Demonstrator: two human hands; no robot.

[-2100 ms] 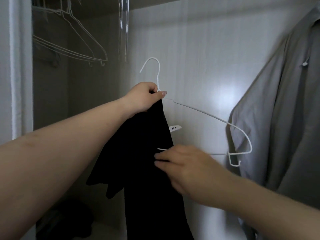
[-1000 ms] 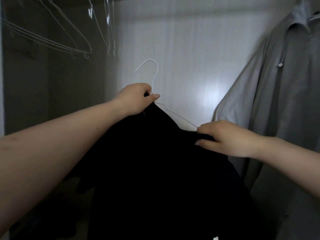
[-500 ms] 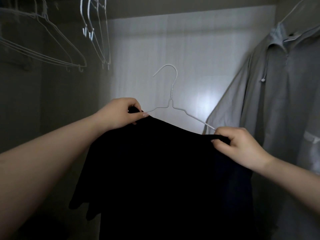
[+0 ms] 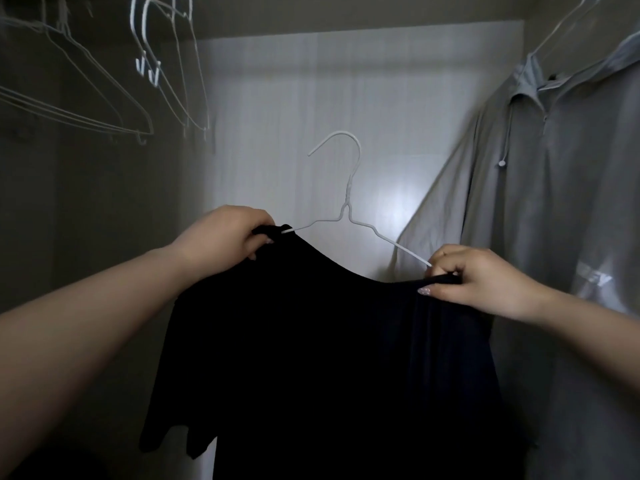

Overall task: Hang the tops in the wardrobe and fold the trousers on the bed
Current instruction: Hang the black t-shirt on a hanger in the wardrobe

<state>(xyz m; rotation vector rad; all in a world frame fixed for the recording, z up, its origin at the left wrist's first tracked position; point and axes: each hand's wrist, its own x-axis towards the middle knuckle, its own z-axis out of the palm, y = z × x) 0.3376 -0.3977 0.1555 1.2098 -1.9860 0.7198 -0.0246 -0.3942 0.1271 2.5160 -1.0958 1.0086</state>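
A black top (image 4: 311,341) hangs spread on a white wire hanger (image 4: 347,199) in front of me, inside the wardrobe. My left hand (image 4: 225,237) grips the top's left shoulder together with the hanger's left arm. My right hand (image 4: 474,275) pinches the right shoulder fabric where the hanger's right arm enters it. The hanger's hook points up and left, free of any rail. The lower hem of the top runs out of view.
A grey shirt (image 4: 554,220) hangs on a hanger at the right, close to my right hand. Several empty white wire hangers (image 4: 104,98) hang at the upper left. The pale back wall of the wardrobe (image 4: 329,98) is behind the hanger.
The top went from bunched on the hanger's left side to spread over both arms. My right hand pulled the fabric to the right shoulder, and my left hand slid from the hanger's neck to its left arm.
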